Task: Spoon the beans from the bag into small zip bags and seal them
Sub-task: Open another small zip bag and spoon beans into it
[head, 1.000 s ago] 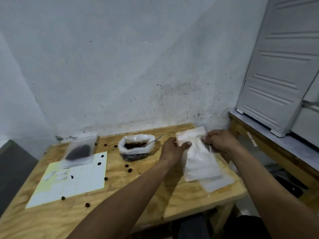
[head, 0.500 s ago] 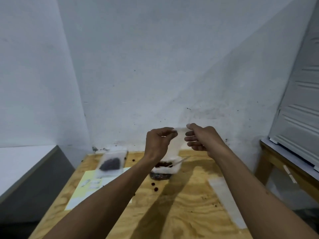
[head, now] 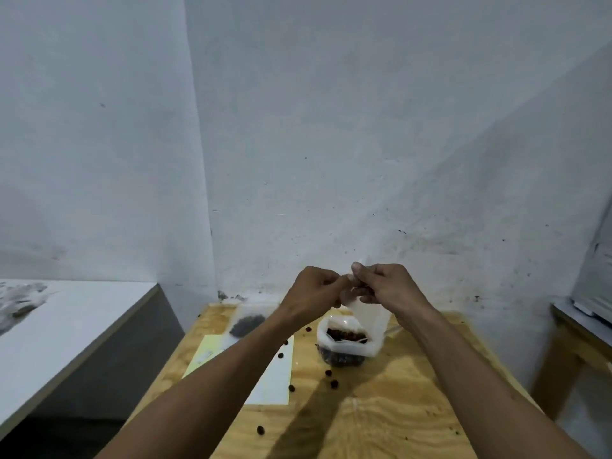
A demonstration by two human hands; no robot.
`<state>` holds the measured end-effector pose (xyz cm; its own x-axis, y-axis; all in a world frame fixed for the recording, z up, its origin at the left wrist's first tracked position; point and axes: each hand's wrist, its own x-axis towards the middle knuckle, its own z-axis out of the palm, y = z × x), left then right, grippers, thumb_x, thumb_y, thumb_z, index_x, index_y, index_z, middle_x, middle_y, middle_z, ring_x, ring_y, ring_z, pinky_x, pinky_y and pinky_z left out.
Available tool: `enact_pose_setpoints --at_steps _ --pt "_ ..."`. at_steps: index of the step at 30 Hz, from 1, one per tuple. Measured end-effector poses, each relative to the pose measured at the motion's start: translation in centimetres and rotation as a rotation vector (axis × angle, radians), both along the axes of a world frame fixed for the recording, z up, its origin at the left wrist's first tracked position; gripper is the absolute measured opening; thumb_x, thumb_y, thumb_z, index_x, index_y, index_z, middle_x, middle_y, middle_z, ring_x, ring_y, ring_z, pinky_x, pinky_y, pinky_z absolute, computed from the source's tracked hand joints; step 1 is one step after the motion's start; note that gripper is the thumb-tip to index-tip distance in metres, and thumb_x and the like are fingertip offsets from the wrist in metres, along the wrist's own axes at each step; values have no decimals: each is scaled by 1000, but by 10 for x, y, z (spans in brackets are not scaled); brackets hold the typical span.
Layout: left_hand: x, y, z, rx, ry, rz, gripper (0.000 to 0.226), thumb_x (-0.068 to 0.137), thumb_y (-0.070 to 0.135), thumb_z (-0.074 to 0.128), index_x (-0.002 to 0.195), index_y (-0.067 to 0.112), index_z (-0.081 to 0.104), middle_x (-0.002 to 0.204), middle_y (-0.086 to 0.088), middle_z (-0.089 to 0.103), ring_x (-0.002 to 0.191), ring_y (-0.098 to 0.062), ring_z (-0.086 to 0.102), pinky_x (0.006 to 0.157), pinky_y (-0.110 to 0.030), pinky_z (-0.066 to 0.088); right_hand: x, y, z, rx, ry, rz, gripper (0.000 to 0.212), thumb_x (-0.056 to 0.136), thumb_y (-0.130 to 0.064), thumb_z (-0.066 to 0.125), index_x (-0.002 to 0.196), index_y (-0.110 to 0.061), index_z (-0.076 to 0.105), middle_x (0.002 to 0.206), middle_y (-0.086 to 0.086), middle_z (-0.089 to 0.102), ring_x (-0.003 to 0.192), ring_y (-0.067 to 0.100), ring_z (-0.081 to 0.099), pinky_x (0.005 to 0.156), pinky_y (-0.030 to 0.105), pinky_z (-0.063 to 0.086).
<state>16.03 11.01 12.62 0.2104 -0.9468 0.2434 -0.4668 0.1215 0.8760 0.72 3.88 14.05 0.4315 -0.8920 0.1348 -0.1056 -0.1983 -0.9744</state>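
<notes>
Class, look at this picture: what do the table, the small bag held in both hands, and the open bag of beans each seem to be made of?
Table: likely plywood, unpainted, with swirling grain showing. Small bag, pinched at the top by the left hand and right hand: thin plastic, cloudy and see-through. Bag of beans: soft clear plastic with its rim rolled down, dark beans visible through the wall.

One head-worn view looks forward and down, close over the wooden table (head: 381, 422).
</notes>
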Motion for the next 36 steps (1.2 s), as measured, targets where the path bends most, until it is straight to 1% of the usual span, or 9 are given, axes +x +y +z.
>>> enact_pose_setpoints --at_steps 5,11,15,18,21,25,30,33,36 --pt "4 -2 -1 -1 -102 94 41 96 18 52 66 -2 73 65 -7 75 59 -19 67 55 -26 53 2 1 -6 -36 101 25 30 97 -23 65 85 5 68 85 16 76 75 21 76 69 26 61" --pt "13 -18 -14 -126 -209 389 48 90 21 55 49 -3 61 43 -11 57 38 -17 36 49 -28 38 14 11 -8 -14 262 3 37 93 -10 57 57 -6 57 80 20 76 73 31 77 77 39 63" --pt "13 -16 -19 -270 -384 240 52 93 33 53 47 10 45 42 -5 37 42 -12 26 50 -27 27 9 5 0 78 202 -40 25 92 -18 60 85 6 62 93 20 74 70 29 77 79 40 63" --pt "13 -8 -17 -259 -494 121 44 94 51 55 79 16 77 73 2 73 62 -6 57 64 -26 45 5 1 6 162 131 2 18 91 -5 56 88 10 64 79 21 75 69 31 76 83 45 62" --pt "15 2 -5 -72 -481 -52 85 79 63 74 148 23 45 148 9 48 133 -6 41 106 -20 33 5 0 6 78 173 19 26 91 3 52 68 1 63 60 9 67 51 15 67 61 31 61" --pt "19 -3 -1 22 -664 -138 121 70 51 88 160 17 15 157 2 29 143 -13 23 112 -22 26 3 4 1 35 202 128 35 91 10 50 65 -6 66 63 6 62 53 10 63 53 24 55" --pt "18 -11 -8 15 -811 -60 102 69 58 83 150 17 36 139 2 48 123 -18 49 92 -28 41 2 -1 -7 -99 387 24 28 92 3 53 87 -15 73 94 5 71 80 19 71 78 38 63" --pt "20 -13 -14 -27 -917 3 99 69 65 80 145 14 41 130 0 50 113 -20 50 89 -28 36 3 -1 -11 -327 481 -149 12 85 -13 73 97 -16 77 94 -2 74 83 14 68 71 22 53" --pt "22 -15 -19 -45 -933 25 99 67 67 80 142 13 43 125 -2 51 109 -21 50 91 -31 40 -2 -3 -7 -291 318 -116 3 77 -14 81 78 -16 80 76 -8 76 71 8 72 66 19 52"
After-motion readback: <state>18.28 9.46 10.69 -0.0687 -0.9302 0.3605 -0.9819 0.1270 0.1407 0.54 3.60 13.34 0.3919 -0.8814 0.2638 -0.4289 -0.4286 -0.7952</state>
